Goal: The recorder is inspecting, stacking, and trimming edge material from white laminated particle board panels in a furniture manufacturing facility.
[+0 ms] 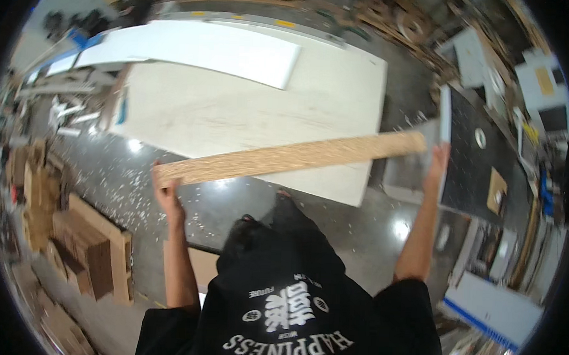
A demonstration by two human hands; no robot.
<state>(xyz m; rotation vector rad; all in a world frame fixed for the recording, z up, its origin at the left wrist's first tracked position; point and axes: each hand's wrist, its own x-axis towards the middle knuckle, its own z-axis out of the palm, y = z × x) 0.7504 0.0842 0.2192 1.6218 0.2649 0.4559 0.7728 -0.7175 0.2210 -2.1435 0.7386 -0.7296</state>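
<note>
Carrying a long particleboard panel [292,157] edge-up, the left hand [164,188] and right hand [437,164] clamp fingers around opposite ends, keeping it level above the shiny floor [232,207], near the white boards [249,106].

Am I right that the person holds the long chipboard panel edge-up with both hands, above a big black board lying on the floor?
Not quite. The head view shows the board under the chipboard panel is white, not black. The rest holds: left hand and right hand each grip one end.
</note>
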